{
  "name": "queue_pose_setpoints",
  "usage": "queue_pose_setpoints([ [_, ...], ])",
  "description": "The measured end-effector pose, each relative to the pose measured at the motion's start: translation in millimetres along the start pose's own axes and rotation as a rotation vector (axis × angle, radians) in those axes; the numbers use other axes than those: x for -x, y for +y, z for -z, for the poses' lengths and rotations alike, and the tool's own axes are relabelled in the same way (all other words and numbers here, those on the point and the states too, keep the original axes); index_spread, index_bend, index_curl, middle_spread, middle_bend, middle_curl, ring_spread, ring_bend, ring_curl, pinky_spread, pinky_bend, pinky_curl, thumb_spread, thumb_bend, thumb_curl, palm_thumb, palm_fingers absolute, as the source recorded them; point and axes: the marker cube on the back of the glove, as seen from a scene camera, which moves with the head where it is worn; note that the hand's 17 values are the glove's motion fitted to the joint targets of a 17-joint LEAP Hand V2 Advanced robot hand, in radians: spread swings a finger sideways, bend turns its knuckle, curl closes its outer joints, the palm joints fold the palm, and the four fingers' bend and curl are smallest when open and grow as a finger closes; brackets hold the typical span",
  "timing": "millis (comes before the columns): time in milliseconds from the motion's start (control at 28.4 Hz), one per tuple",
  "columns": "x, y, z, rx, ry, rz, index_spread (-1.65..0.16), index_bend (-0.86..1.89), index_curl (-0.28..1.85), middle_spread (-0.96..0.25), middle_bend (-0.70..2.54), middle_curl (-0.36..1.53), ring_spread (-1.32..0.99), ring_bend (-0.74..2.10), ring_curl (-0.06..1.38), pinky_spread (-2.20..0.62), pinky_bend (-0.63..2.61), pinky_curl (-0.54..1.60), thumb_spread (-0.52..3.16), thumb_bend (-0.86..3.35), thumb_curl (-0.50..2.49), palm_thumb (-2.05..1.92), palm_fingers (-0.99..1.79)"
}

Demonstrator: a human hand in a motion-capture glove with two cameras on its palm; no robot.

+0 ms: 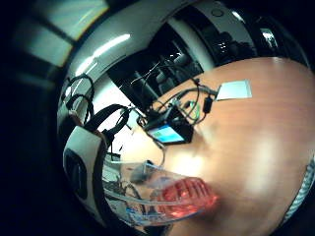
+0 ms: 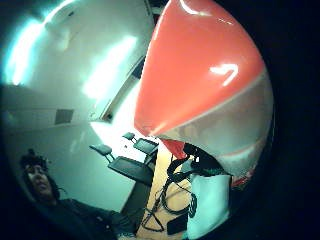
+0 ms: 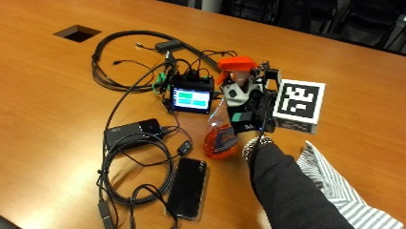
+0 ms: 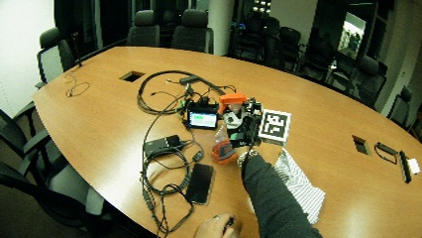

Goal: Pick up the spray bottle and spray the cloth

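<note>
While gripped, clear spray bottle (image 3: 222, 131), orange-capped, striped cloth (image 3: 329, 183)

No text, brand or number can be read anywhere. The small screen (image 3: 192, 99) on the counter (image 3: 57, 86) shows green and blue panels, but any writing on them is too small to make out. The spray bottle (image 3: 221, 136) carries a label whose print is blurred. The black box (image 3: 132, 131) bears a tiny, unreadable mark.
</note>
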Motion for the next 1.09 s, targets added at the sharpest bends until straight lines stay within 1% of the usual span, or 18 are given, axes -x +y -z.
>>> queue_pose_setpoints([
  [246,6,0,10,-0.028,0.024,0.014,-0.28,0.18,0.57,-0.20,0.61,0.53,-0.21,0.72,0.47,-0.34,0.56,0.41,0.80,-0.03,0.68,0.79,1.37],
  [634,-2,21,-14,0.069,0.067,-0.059,-0.28,0.16,0.56,-0.20,0.62,0.53,-0.20,0.70,0.46,-0.32,0.56,0.41,0.87,-0.03,0.65,0.78,1.34],
  [669,-2,22,-16,0.087,0.083,-0.055,-0.28,0.15,0.55,-0.19,0.60,0.52,-0.18,0.70,0.46,-0.31,0.56,0.41,0.88,-0.03,0.65,0.77,1.30],
  [775,-1,25,-21,0.149,0.131,-0.043,-0.29,0.13,0.52,-0.19,0.51,0.49,-0.16,0.64,0.44,-0.22,0.49,0.40,0.94,-0.03,0.63,0.74,1.03],
  [915,12,19,-23,0.249,0.178,-0.039,-0.29,0.13,0.51,-0.15,0.37,0.46,-0.15,0.54,0.43,-0.11,0.50,0.42,1.05,-0.03,0.58,0.70,0.74],
  [1092,37,9,-19,0.411,0.184,-0.036,-0.31,0.09,0.45,-0.12,0.30,0.42,-0.12,0.46,0.40,0.01,0.50,0.40,1.12,-0.02,0.54,0.69,0.64],
])
